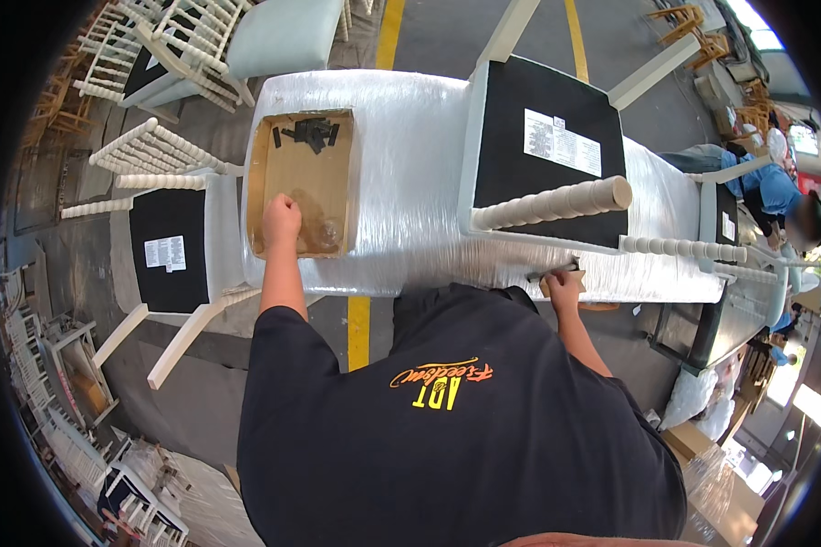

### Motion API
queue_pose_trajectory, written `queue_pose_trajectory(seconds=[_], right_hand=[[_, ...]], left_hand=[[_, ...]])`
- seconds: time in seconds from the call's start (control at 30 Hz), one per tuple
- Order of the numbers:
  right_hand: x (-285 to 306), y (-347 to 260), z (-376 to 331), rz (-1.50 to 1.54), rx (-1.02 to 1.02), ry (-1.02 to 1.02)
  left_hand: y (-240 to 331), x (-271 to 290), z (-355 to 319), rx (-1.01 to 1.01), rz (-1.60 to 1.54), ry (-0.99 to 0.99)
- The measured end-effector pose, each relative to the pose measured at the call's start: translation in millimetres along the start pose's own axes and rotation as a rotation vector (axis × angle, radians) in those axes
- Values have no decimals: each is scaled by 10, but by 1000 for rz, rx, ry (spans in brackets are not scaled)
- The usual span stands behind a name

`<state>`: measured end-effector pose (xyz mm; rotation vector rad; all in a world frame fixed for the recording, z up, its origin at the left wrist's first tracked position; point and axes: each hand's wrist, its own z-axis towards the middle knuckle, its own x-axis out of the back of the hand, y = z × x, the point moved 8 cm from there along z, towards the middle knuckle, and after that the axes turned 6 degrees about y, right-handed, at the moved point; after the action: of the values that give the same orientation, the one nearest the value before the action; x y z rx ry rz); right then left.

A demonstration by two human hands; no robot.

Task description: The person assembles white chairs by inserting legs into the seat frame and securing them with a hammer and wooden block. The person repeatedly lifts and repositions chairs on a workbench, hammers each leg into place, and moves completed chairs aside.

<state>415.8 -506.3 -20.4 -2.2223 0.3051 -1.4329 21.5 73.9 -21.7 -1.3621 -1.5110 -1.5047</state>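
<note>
On your black shirt you have orange script and yellow capitals, while the large label on the middle chair, a second label on the left chair and a small label on the right chair bear print too fine to read.

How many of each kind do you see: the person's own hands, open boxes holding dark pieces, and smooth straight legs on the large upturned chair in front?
Own hands, left hand and right hand: 2
Open cardboard box: 1
Smooth straight legs: 2
Total: 5
</note>
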Motion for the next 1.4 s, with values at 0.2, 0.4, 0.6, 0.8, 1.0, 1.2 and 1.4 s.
queue_pose_trajectory(seconds=[0.2, 0.4, 0.6, 0.8, 1.0, 1.2, 1.4], right_hand=[[143, -80, 48, -23, 59, 24], [245, -171, -73, -38, 36, 72], [687, 457, -328, 31, -185, 425], [852, 1005, -393, -108, -418, 418], [301, 1132, -59, 391, -657, 84], [263, 1219, 43, 1031, -754, -71], [894, 573, -2, 1449, -412, -314]], left_hand=[[621, -221, 520, 129, -323, 143], [852, -163, 841, 222, -202, 273], [1205, -172, 566, 458, -731, 125], [1080, -13, 157, 553, -886, 75], [1457, 117, -1020, 175, -1202, -237], [2709, -367, -2725, -138, -913, -948], [4380, -710, -2884, -837, -516, -305]])
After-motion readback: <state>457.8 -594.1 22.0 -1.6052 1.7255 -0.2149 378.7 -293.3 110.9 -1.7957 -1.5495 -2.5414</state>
